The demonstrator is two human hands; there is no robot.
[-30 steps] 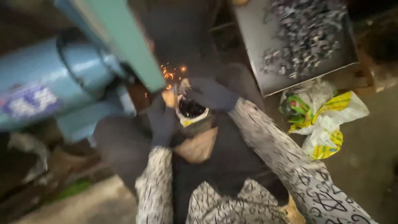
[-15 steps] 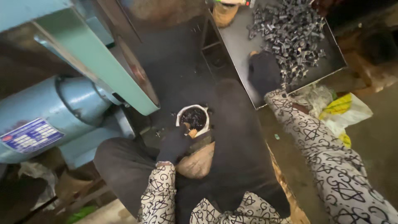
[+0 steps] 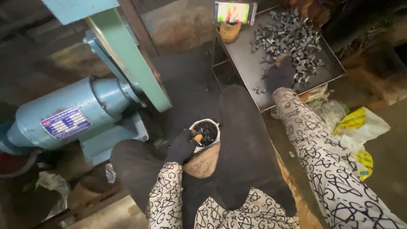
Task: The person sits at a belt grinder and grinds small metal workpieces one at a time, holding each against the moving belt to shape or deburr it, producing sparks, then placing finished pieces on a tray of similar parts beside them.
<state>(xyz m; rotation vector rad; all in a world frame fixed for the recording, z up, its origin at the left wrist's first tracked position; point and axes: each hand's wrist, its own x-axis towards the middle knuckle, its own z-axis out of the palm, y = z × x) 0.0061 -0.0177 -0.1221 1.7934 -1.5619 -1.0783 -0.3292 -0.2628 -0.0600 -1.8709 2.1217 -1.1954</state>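
— Where's the small brown sack with the rolled white rim [image 3: 204, 149], full of dark metal bits?

— In the lap, between the knees. The dark-gloved left hand [image 3: 181, 146] rests on its rim, fingers curled over the edge.

— And the other?

— The gloved right hand [image 3: 280, 76] is stretched out over the flat grey metal tray [image 3: 246, 63], touching the pile of small grey metal pieces [image 3: 290, 40]. Can't tell whether it grips any.

— Left of the sack hand?

— 1 pale blue electric motor [image 3: 72, 114], with a green slanted guard [image 3: 127, 59] above.

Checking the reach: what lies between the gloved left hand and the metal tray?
In the head view, the raised dark-trousered knee lies between left hand and grey metal tray.
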